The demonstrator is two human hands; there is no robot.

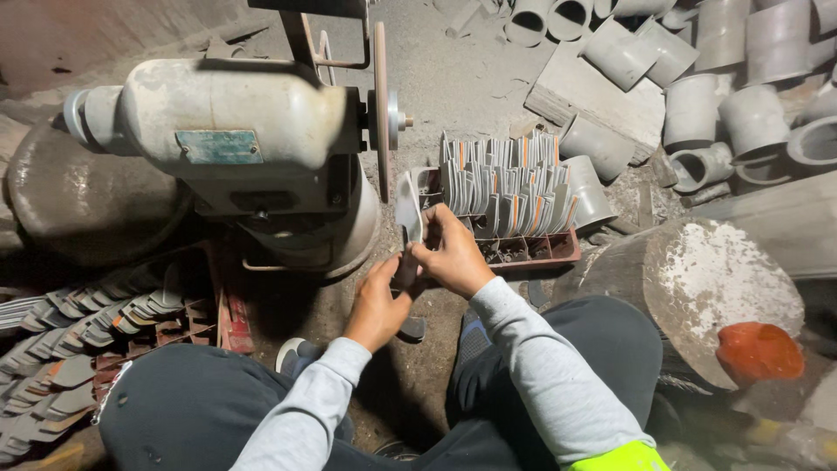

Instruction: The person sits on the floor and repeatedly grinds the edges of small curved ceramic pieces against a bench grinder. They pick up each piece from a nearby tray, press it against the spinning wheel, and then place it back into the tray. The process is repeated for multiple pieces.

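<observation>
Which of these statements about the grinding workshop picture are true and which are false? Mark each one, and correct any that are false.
1. Both hands hold one flat metal blade by the grinding wheel. True: the left hand and right hand grip it together.
2. The crate behind the hands is empty. False: it is packed with upright blades.
3. Grey pipe fittings lie at the upper right. True.
4. The person wears thick gloves. False: both hands are bare.
5. The machine body is bright red. False: it is dusty pale grey.
</observation>
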